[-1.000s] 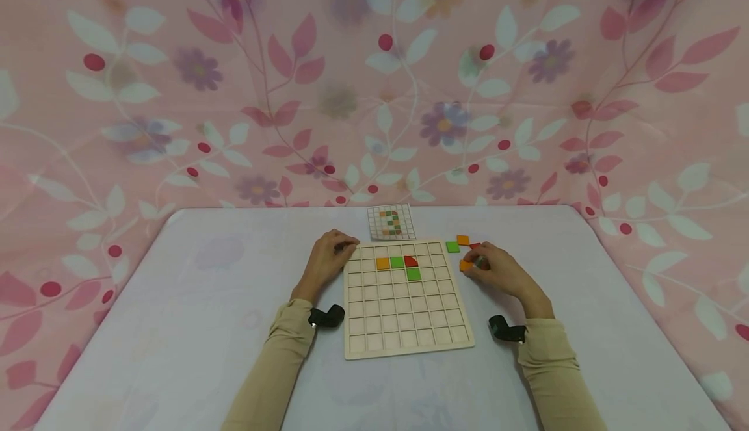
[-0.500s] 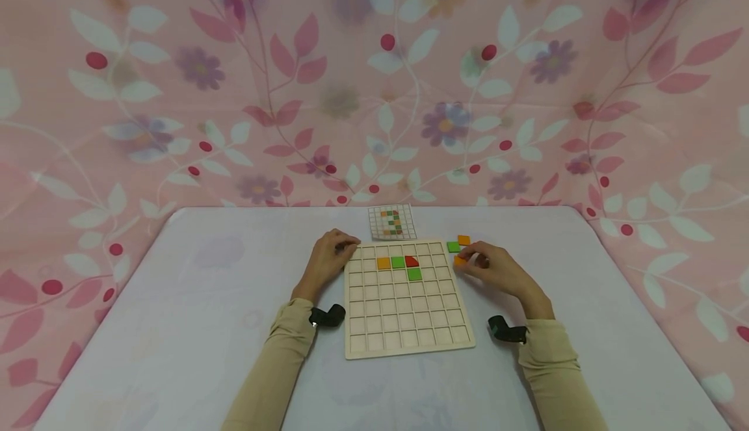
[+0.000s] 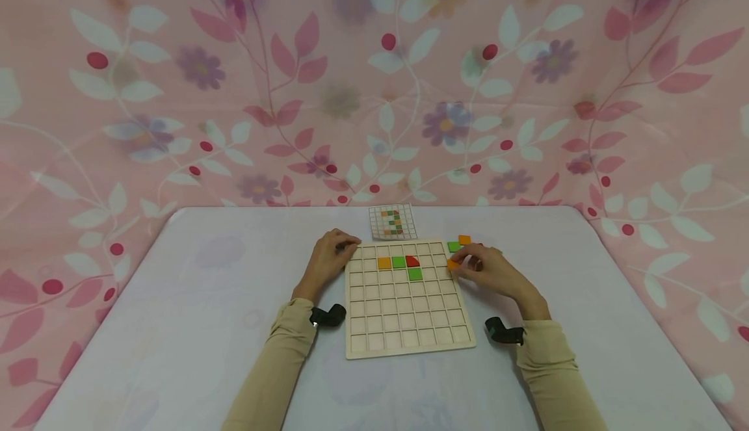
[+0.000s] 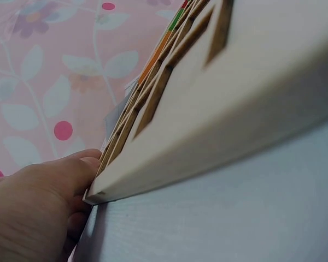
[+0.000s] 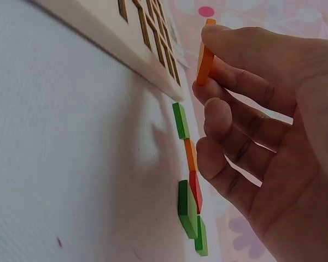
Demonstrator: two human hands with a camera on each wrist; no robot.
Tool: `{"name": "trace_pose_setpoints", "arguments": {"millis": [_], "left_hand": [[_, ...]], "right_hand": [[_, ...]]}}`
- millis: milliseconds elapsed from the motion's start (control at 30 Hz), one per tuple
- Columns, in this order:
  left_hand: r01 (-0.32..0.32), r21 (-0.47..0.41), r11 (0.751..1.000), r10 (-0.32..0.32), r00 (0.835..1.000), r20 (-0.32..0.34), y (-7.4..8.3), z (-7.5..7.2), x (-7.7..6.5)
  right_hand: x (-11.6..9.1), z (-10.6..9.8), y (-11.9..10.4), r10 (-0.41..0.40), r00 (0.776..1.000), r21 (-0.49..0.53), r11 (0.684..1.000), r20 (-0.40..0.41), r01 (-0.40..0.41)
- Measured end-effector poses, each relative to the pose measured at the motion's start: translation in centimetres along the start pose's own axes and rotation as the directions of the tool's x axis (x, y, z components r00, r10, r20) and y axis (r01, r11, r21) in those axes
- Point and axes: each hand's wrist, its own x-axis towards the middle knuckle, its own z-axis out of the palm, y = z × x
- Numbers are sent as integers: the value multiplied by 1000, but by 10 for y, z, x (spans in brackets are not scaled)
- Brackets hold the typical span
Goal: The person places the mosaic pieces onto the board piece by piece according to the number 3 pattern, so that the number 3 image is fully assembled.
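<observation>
My right hand [image 3: 496, 272] pinches an orange square tile [image 5: 205, 54] between thumb and fingertips. It holds the tile off the table, by the right edge of a pale wooden grid board [image 3: 407, 352]. My left hand [image 3: 325, 263] grips the board's far left corner; in the left wrist view its lower fingers are partly hidden. Set in the grid are an orange tile [image 3: 383, 263], a green tile [image 3: 398, 262], a red tile with one rounded corner [image 3: 412, 261] and, below that one, another green tile [image 3: 415, 274].
Behind the board lies a small card [image 3: 392, 223] printed with a coloured grid pattern. Loose tiles lie right of the board: a green one [image 5: 181, 121], an orange one [image 5: 191, 155], a red one [image 5: 195, 192] and two more green ones, partly behind my right hand in the head view.
My right hand has lifted the orange tile from among the loose tiles and carried it left to the board's right edge. The left hand stays at the corner.
</observation>
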Motion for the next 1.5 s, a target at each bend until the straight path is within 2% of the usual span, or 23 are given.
{"name": "trace_pose_setpoints", "arguments": {"millis": [333, 567, 867, 1133, 1500], "left_hand": [[-7, 0, 1000, 7, 1000, 4, 1, 1, 1], [-16, 1, 1000, 16, 1000, -4, 3, 1, 1], [-17, 11, 1000, 17, 1000, -3, 1, 2, 1], [16, 5, 1000, -16, 1000, 27, 1, 1, 0], [-4, 9, 1000, 4, 1000, 9, -1, 0, 1]], "right_hand": [[-1, 2, -8, -13, 1000, 20, 1000, 2, 13], [0, 6, -12, -80, 997, 31, 996, 3, 79], [1, 10, -18, -70, 997, 50, 996, 18, 69], [2, 13, -24, -77, 996, 46, 996, 35, 75], [4, 14, -28, -101, 994, 72, 993, 52, 97]]}}
